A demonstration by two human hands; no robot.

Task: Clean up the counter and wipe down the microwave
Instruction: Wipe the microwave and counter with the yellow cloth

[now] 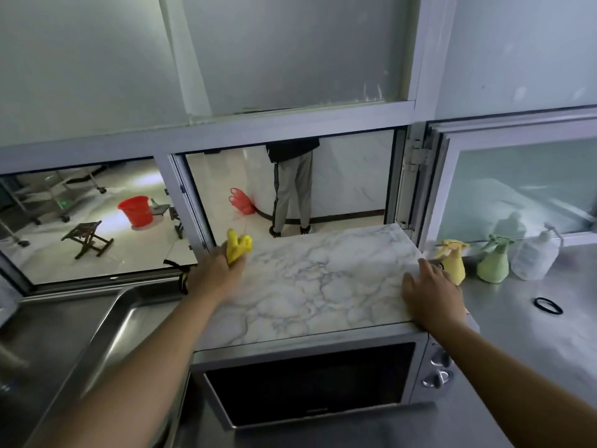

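Gripping a crumpled yellow cloth (238,250), the left hand (216,274) meets the microwave (310,295) (marble-veined top); right hand (431,294) lies flat.

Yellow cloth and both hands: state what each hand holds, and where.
The left hand grips the yellow cloth by its lower end. The right hand holds nothing, resting flat on the microwave top.
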